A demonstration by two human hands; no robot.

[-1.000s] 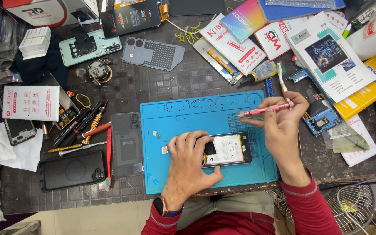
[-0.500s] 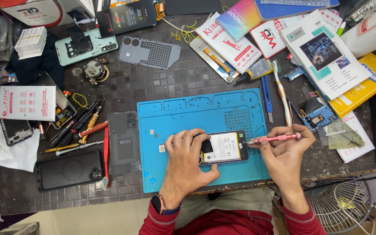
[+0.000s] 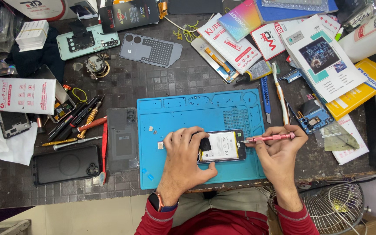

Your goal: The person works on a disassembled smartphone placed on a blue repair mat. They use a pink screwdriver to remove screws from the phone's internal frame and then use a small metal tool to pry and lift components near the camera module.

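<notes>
While both hands are parked over the blue mat, here's the rundown:

Left hand (image 3: 182, 162): flat on the left end of the opened phone (image 3: 222, 146), fingers curled together over its edge and pinning it down.

Right hand (image 3: 280, 153): fingers clamped on a pink screwdriver (image 3: 268, 138), held roughly level, tip pointing left and meeting the phone's right end.

Opened phone: back is off, pale battery showing, lying sideways on the near part of the blue work mat (image 3: 179, 113), between the two hands.

Blue work mat: sits mid-table, near edge close to the person; a few tiny bits lie on it left of the phone, too small to tell what they are.

Left of the mat: a dark grey back cover (image 3: 122, 139) just beside it, then a black phone case (image 3: 66, 164) further left and nearer.

Tool pile (image 3: 77, 124): screwdrivers and tweezers bunched left of the grey cover, pretty messy.

Far left: a mint green phone frame (image 3: 88, 41) and a grey inner plate (image 3: 151, 50) next to it.

Right of the mat: a white toothbrush (image 3: 280, 93) and a blue-handled blade (image 3: 265, 98) side by side, just off the mat's edge.

Far right: a stack of printed parts boxes (image 3: 323, 61), well apart from the hands.

Table (image 3: 188, 74): dark, tiled-looking surface, cluttered all round.
</notes>
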